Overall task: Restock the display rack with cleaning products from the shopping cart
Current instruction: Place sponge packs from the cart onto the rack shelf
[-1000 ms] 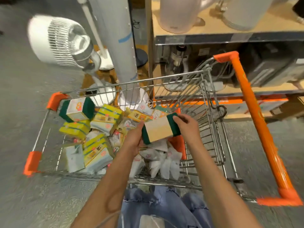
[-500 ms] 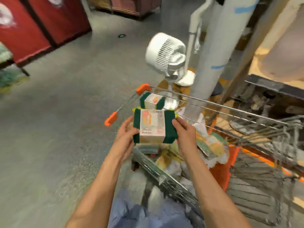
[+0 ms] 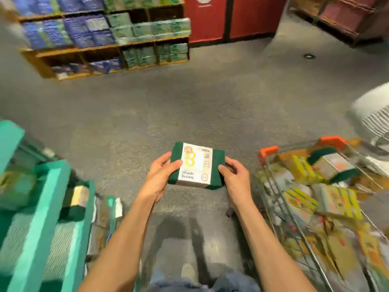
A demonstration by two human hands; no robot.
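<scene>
Green-edged sponge pack with white paper band [image 3: 196,165]: I see left hand [image 3: 159,178] and right hand [image 3: 235,175] gripping its end edges. It sits over bare grey floor [image 3: 189,102], between teal display rack [image 3: 42,207] and wire shopping cart [image 3: 294,218].

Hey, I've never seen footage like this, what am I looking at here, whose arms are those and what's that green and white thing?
There is no machine here. A camera worn on a person's head looks forward and down, so the arms are that person's own. The left hand and right hand each hold one dark green end of a pack of cleaning sponges above the grey floor. To the right stands a wire shopping cart full of similar packs. To the left is a teal display rack, partly stocked but blurred. Shelves of other packaged goods stand further back.
</scene>
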